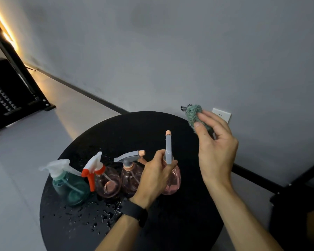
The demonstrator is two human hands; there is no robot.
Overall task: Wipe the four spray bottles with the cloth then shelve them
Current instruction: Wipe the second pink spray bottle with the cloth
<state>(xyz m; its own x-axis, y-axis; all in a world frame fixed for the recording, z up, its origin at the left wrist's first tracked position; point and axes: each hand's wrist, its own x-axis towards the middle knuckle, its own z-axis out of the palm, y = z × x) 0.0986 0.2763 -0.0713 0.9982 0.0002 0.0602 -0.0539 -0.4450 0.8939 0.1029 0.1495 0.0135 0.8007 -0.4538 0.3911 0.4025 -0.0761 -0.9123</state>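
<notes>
Four spray bottles stand in a row on a round black table [170, 223]. From the left: a green bottle [71, 187] with a clear trigger, a pink bottle [108, 183] with a red and white trigger, a pink bottle [130, 178] with a grey trigger, and a pink bottle [173, 178] with a grey nozzle pointing away. My left hand [156, 176] grips the neck of that rightmost bottle. My right hand [214, 144] is raised to its right, holding a bunched green cloth [196, 116] in the fingertips, apart from the bottle.
Water drops [91, 214] lie on the table's near left part. A grey wall with a white socket [222, 115] is behind. A dark rack [9, 91] stands on the floor at far left. Dark furniture [301, 205] sits at the right edge.
</notes>
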